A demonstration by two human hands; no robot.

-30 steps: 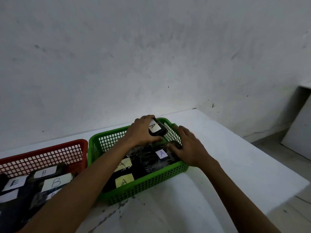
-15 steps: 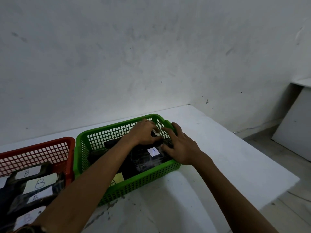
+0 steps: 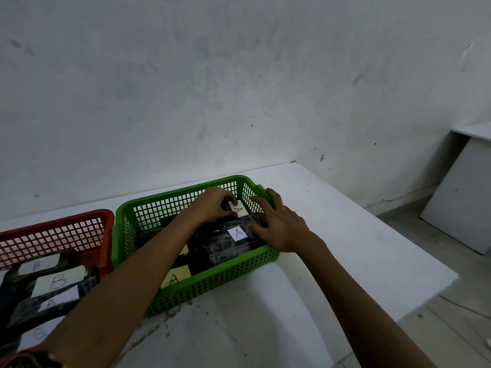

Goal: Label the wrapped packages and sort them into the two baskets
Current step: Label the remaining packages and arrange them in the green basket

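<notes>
A green basket [image 3: 212, 284] on the white table holds several black wrapped packages with "A" labels. My left hand [image 3: 212, 205] reaches into its far right corner and is shut on a small black package [image 3: 239, 208] with a pale "A" label, pressed low among the others. My right hand [image 3: 279, 224] lies beside it, fingers spread on a larger black package [image 3: 225, 243] with a white "A" label, thumb side against the basket's right rim. A red basket [image 3: 53, 232] to the left holds black packages labelled "B".
The white table [image 3: 332, 248] ends at a right edge and a front right corner, with tiled floor beyond. A white wall stands right behind the baskets. A white board [image 3: 459, 197] leans at the far right.
My left hand has lowered the small "A" package from above the rim down into the green basket. My right hand has moved in closer, onto the larger package.
</notes>
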